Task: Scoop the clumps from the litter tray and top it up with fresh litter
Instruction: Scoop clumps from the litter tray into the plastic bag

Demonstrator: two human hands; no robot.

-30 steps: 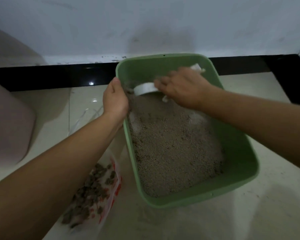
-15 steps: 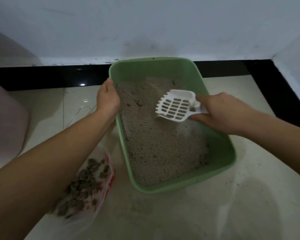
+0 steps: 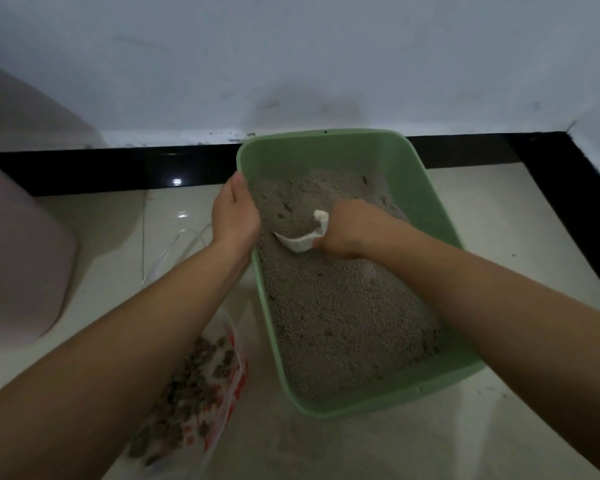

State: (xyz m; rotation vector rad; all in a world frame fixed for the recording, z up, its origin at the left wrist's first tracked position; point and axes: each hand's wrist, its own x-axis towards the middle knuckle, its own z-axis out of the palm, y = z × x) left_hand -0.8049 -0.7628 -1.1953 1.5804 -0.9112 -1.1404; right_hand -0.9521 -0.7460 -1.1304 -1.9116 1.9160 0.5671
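Red print [image 3: 240, 381] on clump bag [image 3: 187, 407], unreadable

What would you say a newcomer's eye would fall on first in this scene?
The green litter tray, full of grey litter, sits on the pale floor. Inside it the right hand holds a white scoop in the litter while the left hand grips the tray's left rim. Left of the tray lies a clear bag of scooped clumps.

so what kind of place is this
Probably a floor corner in a home: glossy pale floor tiles meeting a black skirting, a green litter tray set on them, and a plastic bag of clumps beside it.
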